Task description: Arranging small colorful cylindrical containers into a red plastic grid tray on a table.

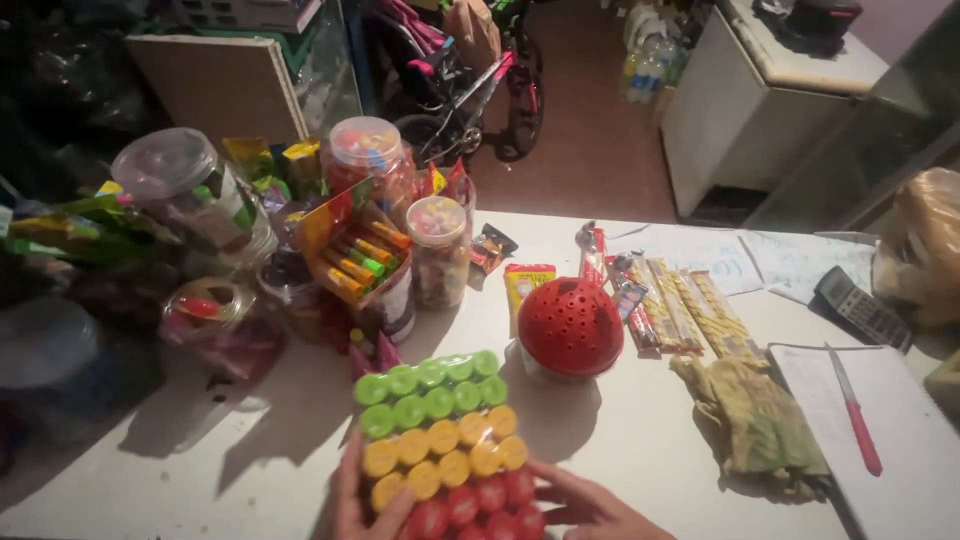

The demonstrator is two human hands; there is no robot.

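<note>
I held the capped-bottle pack with both hands, left hand and right hand fingers grasping its sides. It sat unopened on the table.

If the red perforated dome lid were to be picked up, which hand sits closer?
Probably the right hand: it rests on the right edge of the shrink-wrapped pack of green, yellow and red caps, under the red perforated dome lid. The left hand holds the far side.

Glossy plastic caps, clear plastic jars, matt white tabletop, rough cloth
</note>
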